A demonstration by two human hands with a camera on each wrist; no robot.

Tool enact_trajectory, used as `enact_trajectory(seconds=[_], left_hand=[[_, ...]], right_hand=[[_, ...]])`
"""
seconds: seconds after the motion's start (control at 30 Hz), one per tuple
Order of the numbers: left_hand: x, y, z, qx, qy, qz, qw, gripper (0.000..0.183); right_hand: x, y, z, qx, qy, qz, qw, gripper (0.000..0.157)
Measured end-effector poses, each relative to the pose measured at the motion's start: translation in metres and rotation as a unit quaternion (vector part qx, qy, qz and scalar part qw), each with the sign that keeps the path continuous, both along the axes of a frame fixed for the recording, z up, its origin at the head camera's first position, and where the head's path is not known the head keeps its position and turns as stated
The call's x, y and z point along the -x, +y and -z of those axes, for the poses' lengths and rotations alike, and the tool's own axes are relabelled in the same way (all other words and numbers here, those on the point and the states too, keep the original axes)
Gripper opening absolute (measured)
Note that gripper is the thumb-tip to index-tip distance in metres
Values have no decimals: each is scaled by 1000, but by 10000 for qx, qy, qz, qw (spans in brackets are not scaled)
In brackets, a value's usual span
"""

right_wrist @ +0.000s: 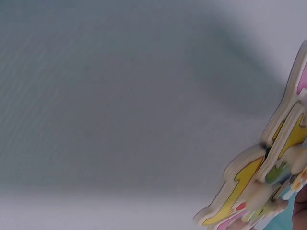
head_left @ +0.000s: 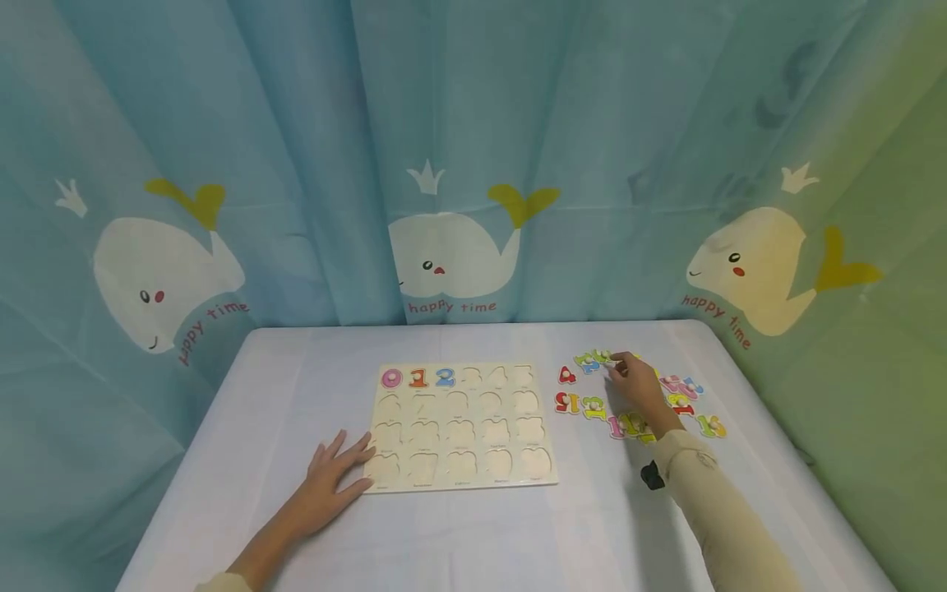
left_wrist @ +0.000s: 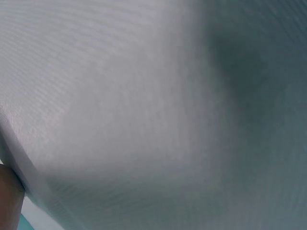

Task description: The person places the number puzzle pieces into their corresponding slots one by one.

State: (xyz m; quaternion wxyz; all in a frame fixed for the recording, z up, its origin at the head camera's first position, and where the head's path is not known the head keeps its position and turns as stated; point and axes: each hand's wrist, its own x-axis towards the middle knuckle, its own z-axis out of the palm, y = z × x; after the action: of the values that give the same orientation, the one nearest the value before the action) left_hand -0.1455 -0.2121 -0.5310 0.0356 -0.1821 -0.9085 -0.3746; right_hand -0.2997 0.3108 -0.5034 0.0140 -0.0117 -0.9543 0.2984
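Pale grey fabric (left_wrist: 115,115) is filling most of the view, showing fine ribbing toward the upper left. A soft, dark shadow (left_wrist: 244,72) is lying along the right. At the lower-left edge, part of the left hand (left_wrist: 9,199) is showing, and 1 teal sliver (left_wrist: 24,223) is sitting beside it.

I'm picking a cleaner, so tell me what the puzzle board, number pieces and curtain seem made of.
Puzzle board: probably matte wood or fibreboard, judging by its pale tan surface.
Number pieces: likely wood too, with painted or printed faces; pale, bare-looking edges frame the colours.
Curtain: apparently thin, smooth fabric, maybe plastic; it hangs in soft folds.
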Motion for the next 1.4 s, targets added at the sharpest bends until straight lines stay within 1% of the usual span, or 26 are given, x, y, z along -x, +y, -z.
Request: enact_trajectory(seconds=[0.13, 0.37, 0.43, 0.53, 0.6, 0.73, 0.77, 0.87, 0.97, 1.1, 1.17, 1.3, 1.4], left_hand=[[0, -2, -1, -44, 137, 16, 9999, 43], [2, -5, -2, 35, 79, -97, 9999, 43], [3, -6, -2, 45, 78, -121, 9999, 43], [3, -8, -2, 25, 120, -140, 9998, 43], [3, -8, -2, 31, 204, -140, 9997, 43], [2, -7, -3, -19, 232, -171, 9996, 42], [1, -6, -3, -25, 243, -167, 9996, 42], [1, -4, -2, -55, 124, -186, 9997, 42], [1, -3, 1, 23, 53, -179, 9998, 43], [1, -1, 4, 26, 34, -135, 9999, 43], [1, 0, 4, -5, 77, -124, 9999, 43], [0, 1, 3, -53, 153, -132, 9998, 43], [0, 1, 1, -11, 85, -137, 9999, 43]], right_hand=[[2, 2, 1, 122, 64, -169, 9998, 34], [9, -3, -1, 145, -262, -376, 9988, 35], [11, -5, -2, 129, -182, -407, 9989, 35], [12, -5, -1, 145, 64, -403, 9991, 34], [13, -6, -1, 201, 212, -367, 9989, 33], [18, -12, -2, 382, 379, -167, 9984, 34], [20, -15, -2, 432, 404, -54, 9982, 34], [25, -20, -2, 549, 494, 289, 9969, 34], [28, -23, -2, 636, 491, 584, 9951, 34], [32, -22, -2, 710, 361, 813, 9935, 37], [33, -21, -1, 679, 273, 905, 9932, 37], [35, -24, 1, 345, 165, 977, 9945, 34], [37, -26, 3, 174, 193, 1026, 9944, 33]])
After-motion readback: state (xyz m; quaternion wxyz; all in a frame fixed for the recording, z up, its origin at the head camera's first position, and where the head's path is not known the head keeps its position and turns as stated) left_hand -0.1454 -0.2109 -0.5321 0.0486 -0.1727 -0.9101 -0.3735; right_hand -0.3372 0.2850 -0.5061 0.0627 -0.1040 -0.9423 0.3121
